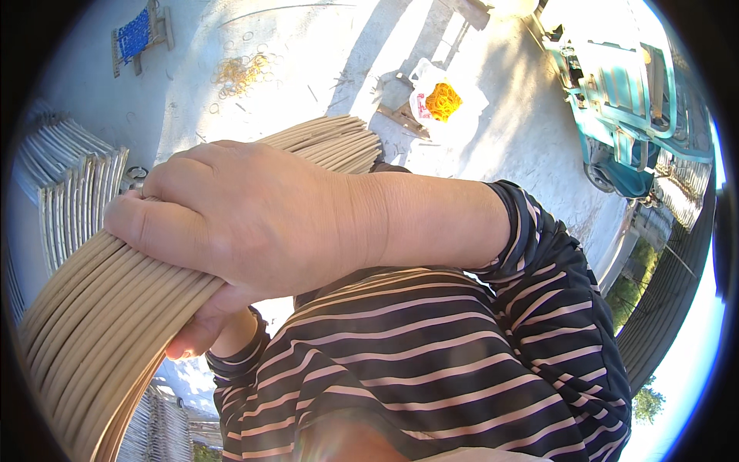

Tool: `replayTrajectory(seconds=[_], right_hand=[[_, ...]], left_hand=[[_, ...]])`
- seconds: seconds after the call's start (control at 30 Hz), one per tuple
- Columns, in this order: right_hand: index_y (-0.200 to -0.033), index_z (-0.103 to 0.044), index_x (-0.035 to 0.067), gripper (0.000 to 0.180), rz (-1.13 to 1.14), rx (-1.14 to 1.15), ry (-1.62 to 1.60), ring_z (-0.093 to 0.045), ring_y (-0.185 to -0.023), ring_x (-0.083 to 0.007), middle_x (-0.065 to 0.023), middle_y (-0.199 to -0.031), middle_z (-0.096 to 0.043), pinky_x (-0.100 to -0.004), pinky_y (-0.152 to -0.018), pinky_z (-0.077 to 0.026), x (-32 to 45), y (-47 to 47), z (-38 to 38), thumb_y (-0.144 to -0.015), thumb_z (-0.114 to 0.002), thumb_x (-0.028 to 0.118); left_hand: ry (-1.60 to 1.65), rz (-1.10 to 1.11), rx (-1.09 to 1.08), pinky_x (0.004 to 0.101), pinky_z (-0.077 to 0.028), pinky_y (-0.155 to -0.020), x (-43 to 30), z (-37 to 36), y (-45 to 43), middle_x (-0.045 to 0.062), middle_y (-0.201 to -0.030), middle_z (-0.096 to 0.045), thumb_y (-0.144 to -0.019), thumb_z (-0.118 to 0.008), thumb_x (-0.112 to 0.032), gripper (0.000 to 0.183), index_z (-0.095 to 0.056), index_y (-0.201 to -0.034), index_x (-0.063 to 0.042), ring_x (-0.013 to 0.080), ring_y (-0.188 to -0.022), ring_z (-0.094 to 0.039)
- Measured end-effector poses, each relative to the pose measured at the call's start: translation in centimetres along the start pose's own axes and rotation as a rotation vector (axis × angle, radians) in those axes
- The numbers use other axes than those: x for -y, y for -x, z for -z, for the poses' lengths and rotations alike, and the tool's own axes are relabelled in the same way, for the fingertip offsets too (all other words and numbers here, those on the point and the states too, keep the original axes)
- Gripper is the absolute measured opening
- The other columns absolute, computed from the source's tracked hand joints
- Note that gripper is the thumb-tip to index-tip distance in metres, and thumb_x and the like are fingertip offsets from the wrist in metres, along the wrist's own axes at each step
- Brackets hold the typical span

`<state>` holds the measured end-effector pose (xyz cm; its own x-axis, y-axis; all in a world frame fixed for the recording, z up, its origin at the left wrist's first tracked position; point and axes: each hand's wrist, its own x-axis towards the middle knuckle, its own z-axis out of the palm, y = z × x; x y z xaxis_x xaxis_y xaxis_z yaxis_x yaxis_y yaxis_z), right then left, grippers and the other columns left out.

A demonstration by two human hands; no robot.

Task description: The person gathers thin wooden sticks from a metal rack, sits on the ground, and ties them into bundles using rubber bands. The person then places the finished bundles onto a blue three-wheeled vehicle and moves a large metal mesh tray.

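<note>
A thick bundle of thin, tan, wood-like rods (pixel 124 294) runs diagonally from the lower left to past my wrist. My right hand (pixel 248 213) is clamped over the top of the bundle, fingers curled around its far side. Behind my forearm, the bundle's cut ends (pixel 346 141) fan slightly apart. My left hand (pixel 231 332) is mostly hidden beneath the bundle and my right hand; only part near its wrist shows, so its grip cannot be made out. A thumb shows against the bundle's near edge.
A white plastic bag (pixel 424 75) of yellow rubber bands (pixel 443 103) rests on a low wooden stool (pixel 398 115). Loose bands (pixel 242 75) lie on the concrete. A blue-woven stool (pixel 134 34) stands far left, stacked curved rods (pixel 81 196) nearer. A teal vehicle (pixel 623 98) stands right.
</note>
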<state>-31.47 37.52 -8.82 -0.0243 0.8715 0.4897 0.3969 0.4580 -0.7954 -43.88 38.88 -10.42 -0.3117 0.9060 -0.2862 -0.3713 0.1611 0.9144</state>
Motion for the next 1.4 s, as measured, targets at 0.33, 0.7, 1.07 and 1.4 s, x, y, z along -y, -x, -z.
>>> replayTrajectory(seconds=[0.33,0.7,1.07,1.4], right_hand=[[-0.109,-0.047,0.002,0.063,-0.277,0.105,-0.269,-0.058,-0.083,-0.0285,-0.0117,-0.088,-0.057,-0.0372,-0.073,-0.048,-10.4,7.9,0.9,-0.059,-0.074,0.028],[-0.116,-0.043,0.003,0.068,-0.56,0.136,-0.413,-0.056,-0.091,-0.0278,-0.0122,-0.098,-0.056,-0.0359,-0.08,-0.046,-26.7,20.9,-7.0,-0.061,-0.076,0.026],[-0.123,-0.039,0.004,0.073,-0.427,0.183,-0.418,-0.054,-0.1,-0.0271,-0.0127,-0.107,-0.054,-0.0346,-0.086,-0.044,-28.5,29.1,-12.1,-0.064,-0.077,0.024],[-0.129,-0.035,0.005,0.079,-0.139,0.205,-0.327,-0.052,-0.108,-0.0265,-0.0131,-0.116,-0.053,-0.0334,-0.092,-0.042,-17.9,39.9,-7.1,-0.066,-0.078,0.022]], left_hand=[[-0.357,-0.611,0.066,0.0373,-0.037,-0.098,12.6,5.4,1.1,0.016,-0.125,-0.044,-0.074,-0.056,-0.056,0.074,-0.044,-0.124,-0.003,0.021,-0.116,-0.044],[-0.325,-0.448,0.11,0.0401,-0.029,-0.103,31.9,11.0,-2.2,0.015,-0.131,-0.039,-0.079,-0.057,-0.055,0.074,-0.041,-0.129,-0.003,0.0228,-0.121,-0.037],[-0.109,-0.283,0.215,0.0428,-0.034,-0.1,38.0,18.5,0.1,0.019,-0.126,-0.041,-0.069,-0.066,-0.055,0.091,-0.032,-0.131,0.002,0.0303,-0.115,-0.044],[-0.052,-0.406,0.699,0.0411,-0.044,-0.093,38.3,22.7,11.0,0.015,-0.115,-0.053,-0.069,-0.075,-0.025,0.071,-0.041,-0.124,0.001,0.0272,-0.105,-0.053]])
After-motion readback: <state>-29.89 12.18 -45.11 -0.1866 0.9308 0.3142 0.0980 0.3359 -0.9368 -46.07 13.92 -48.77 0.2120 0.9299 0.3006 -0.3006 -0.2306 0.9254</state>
